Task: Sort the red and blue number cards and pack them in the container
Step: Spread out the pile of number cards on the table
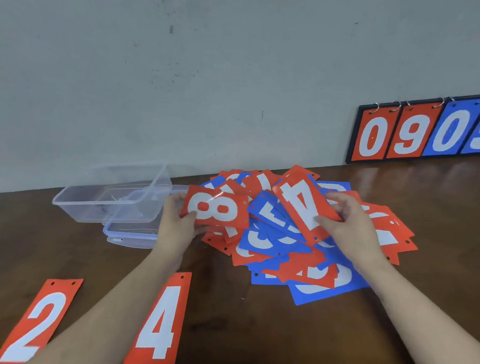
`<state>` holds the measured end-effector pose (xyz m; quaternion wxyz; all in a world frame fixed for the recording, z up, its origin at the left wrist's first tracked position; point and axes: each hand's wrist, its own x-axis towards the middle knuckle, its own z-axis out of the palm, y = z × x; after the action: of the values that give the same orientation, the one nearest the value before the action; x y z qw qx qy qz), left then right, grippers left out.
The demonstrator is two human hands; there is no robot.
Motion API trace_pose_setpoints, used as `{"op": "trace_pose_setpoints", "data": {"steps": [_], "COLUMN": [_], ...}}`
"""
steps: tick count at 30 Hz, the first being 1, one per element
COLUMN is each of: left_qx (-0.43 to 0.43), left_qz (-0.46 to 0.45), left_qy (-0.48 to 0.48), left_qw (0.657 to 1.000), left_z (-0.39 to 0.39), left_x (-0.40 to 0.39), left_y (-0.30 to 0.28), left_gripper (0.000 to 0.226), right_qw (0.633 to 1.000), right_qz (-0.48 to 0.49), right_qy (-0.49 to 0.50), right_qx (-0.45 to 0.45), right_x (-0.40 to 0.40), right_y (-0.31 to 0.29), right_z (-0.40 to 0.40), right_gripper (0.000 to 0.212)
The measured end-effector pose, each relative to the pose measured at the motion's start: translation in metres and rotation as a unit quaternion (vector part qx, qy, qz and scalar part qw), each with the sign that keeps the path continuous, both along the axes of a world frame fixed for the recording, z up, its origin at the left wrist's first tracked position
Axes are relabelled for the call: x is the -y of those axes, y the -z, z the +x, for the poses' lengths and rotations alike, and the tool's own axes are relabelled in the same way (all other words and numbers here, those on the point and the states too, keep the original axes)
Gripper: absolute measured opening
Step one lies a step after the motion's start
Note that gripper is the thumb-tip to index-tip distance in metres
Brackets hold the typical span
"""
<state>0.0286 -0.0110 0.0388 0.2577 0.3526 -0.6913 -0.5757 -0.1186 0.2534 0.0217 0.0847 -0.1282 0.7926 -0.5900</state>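
Note:
A mixed heap of red and blue number cards (291, 241) lies in the middle of the brown table. My left hand (179, 220) grips a red card showing 8 (217, 208) by its left end, above the heap's left edge. My right hand (348, 222) pinches a red card showing 4 (305, 205), lifted over the heap. A clear plastic container (111, 193) stands at the left, resting partly on its lid (126, 231). Two red cards lie flat near me: a 2 (39, 321) and a 4 (160, 320).
A black scoreboard stand (430, 131) with ringed cards reading 0 9 0 9 leans against the grey wall at the back right. Bare brown tabletop (265, 338) shows in front of the heap, between my forearms.

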Motion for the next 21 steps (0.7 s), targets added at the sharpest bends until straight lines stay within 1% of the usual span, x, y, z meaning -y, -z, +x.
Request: {"op": "trace_pose_setpoints", "data": {"steps": [1, 2, 3, 4, 6, 11, 13, 15, 18, 20, 21], "left_qx": [-0.027, -0.05, -0.07, -0.083, -0.097, -0.121, -0.122, -0.128, -0.136, -0.137, -0.137], "left_qz": [0.027, 0.05, 0.073, 0.095, 0.133, 0.221, 0.222, 0.208, 0.204, 0.196, 0.19], "left_qy": [-0.016, -0.027, -0.038, -0.047, -0.059, -0.04, -0.018, -0.005, -0.012, -0.022, -0.027], "left_qw": [0.999, 0.997, 0.994, 0.991, 0.985, 0.967, 0.967, 0.97, 0.969, 0.971, 0.972], "left_z": [0.006, 0.012, 0.017, 0.022, 0.031, 0.049, 0.055, 0.063, 0.076, 0.085, 0.091], "left_x": [-0.001, -0.003, -0.005, -0.007, -0.012, -0.031, -0.039, -0.045, -0.048, -0.047, -0.046], "left_y": [0.0, -0.002, -0.003, -0.004, -0.003, 0.004, 0.004, 0.005, 0.003, -0.001, -0.002], "left_gripper": [0.029, 0.028, 0.028, 0.029, 0.031, 0.028, 0.034, 0.046, 0.06, 0.062, 0.06], "right_qw": [0.997, 0.989, 0.98, 0.977, 0.979, 0.981, 0.98, 0.977, 0.969, 0.957, 0.951], "right_qz": [-0.049, -0.096, -0.129, -0.143, -0.129, -0.118, -0.112, -0.115, -0.146, -0.191, -0.205], "right_qy": [-0.005, -0.011, -0.011, -0.008, 0.008, 0.003, -0.004, -0.014, -0.004, 0.015, 0.03], "right_qx": [0.062, 0.116, 0.149, 0.16, 0.155, 0.154, 0.165, 0.177, 0.197, 0.217, 0.228], "right_x": [-0.002, -0.004, -0.006, -0.008, -0.01, -0.013, -0.016, -0.02, -0.024, -0.022, -0.02], "right_y": [-0.003, -0.007, -0.008, -0.01, -0.011, -0.011, -0.011, -0.01, -0.01, -0.012, -0.013], "right_z": [0.0, 0.003, 0.005, 0.008, 0.014, 0.032, 0.039, 0.045, 0.058, 0.067, 0.071], "right_gripper": [0.028, 0.02, 0.018, 0.016, 0.013, 0.02, 0.025, 0.028, 0.018, 0.01, 0.008]}}
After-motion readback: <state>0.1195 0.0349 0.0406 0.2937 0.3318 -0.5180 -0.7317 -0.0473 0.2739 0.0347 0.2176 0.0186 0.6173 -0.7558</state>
